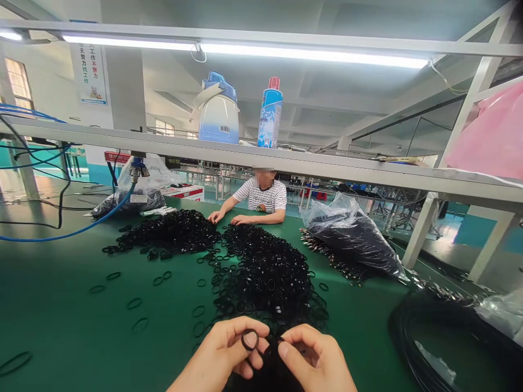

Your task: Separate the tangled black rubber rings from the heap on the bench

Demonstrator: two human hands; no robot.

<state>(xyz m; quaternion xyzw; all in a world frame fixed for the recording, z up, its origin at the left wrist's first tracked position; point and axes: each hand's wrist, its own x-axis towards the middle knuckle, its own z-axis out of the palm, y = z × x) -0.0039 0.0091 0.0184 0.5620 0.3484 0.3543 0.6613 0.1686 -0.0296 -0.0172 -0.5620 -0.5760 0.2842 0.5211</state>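
A small black rubber ring (244, 345) is held between the thumb and fingers of my left hand (218, 354), at the bottom middle of the head view. Close beside it, my right hand (318, 356) is pinched closed; a dark bit shows at its fingertips, too small to name. Both hands are over the near end of a large pile of black rings (273, 267). A second heap of black rings (175, 231) lies farther back on the left. Several loose rings (134, 303) are scattered on the green tabletop (73, 332).
Across the table a person in a striped shirt (267, 197) reaches toward the left heap. A plastic bag of black parts (355, 234) and coiled black cable (402, 332) lie right. Overhead, a shelf (327, 166) carries a jug (218, 111) and spray can (270, 117). A blue hose (85, 226) crosses left.
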